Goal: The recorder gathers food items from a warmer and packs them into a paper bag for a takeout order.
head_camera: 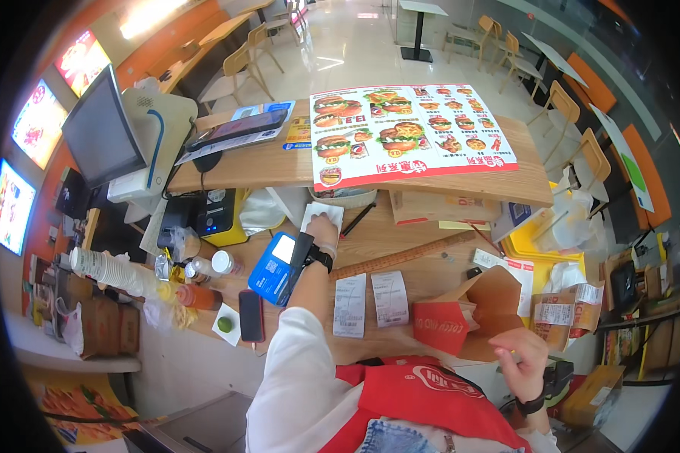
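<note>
My left hand (323,231) reaches far forward onto a stack of white paper napkins (335,213) under the raised shelf; its fingertips are on them, and whether they grip is hard to see. My right hand (518,357) hovers at the right with curled, spread fingers and nothing in it, beside an open brown paper bag (490,294). A red printed food box (439,325) lies at the bag's left. Two printed receipts (349,306) (390,299) lie between my arms. Left of my left forearm are a blue payment device (272,269) and a phone (251,316).
A raised wooden shelf (430,184) with a menu sheet (396,136) spans the front. Stacked paper cups (99,269), a sauce bottle (195,296) and a green lime (225,324) stand left. Packed paper bags (554,320) and yellow trays (515,246) are right.
</note>
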Tool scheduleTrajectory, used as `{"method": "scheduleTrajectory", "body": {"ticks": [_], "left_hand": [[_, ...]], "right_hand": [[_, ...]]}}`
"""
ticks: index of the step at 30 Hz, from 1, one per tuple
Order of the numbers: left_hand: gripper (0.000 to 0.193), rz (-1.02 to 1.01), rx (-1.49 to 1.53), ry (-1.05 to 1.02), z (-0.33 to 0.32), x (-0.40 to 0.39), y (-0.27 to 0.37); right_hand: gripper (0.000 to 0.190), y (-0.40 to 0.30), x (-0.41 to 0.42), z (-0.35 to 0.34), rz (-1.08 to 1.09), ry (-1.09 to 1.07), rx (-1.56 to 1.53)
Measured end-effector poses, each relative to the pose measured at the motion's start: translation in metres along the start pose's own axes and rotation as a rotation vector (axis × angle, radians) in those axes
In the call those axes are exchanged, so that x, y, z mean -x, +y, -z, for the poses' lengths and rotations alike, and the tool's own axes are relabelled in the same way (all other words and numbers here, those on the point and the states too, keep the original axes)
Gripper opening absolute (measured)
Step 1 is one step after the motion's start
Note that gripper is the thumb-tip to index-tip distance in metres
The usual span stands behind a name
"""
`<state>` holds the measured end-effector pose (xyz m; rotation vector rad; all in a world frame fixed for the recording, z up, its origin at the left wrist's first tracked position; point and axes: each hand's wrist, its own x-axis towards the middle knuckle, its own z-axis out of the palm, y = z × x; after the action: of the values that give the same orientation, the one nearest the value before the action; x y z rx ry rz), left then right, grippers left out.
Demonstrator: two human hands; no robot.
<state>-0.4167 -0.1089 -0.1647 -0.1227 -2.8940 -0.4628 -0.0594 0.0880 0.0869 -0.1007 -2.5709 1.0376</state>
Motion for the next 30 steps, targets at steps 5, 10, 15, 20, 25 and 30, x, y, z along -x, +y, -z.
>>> {"method": "scheduleTrajectory", "body": {"ticks": [5, 10, 15, 20, 25, 30], "left_hand": [[0.009, -0.186, 0.754, -0.237, 0.070, 0.037, -0.027], [0.012, -0.640, 1.036, -0.723, 0.193, 0.100, -0.017], [0.012, -0.978, 0.856, -0.826, 0.266, 0.138, 0.002], [0.010, -0.323, 0.645, -0.254, 0.190, 0.057, -0.075], [0.018, -0.347, 0.081, 0.000, 0.083, -0.024, -0.147], [0.018, -0.368, -0.480, -0.180, 0.022, -0.055, -0.175]], "right_hand": [[0.021, -0.037, -0.014, -0.025, 0.235, -0.305, -0.197], [0.034, -0.065, -0.035, -0.071, 0.245, -0.040, 0.036], [0.028, -0.051, -0.050, -0.104, 0.405, -0.373, 0.073], [0.010, -0.060, -0.047, -0.097, 0.143, -0.170, -0.211], [0.008, -0.059, -0.025, -0.079, -0.047, -0.028, -0.174], [0.007, -0.061, -0.011, -0.076, -0.210, 0.105, -0.115]]}}
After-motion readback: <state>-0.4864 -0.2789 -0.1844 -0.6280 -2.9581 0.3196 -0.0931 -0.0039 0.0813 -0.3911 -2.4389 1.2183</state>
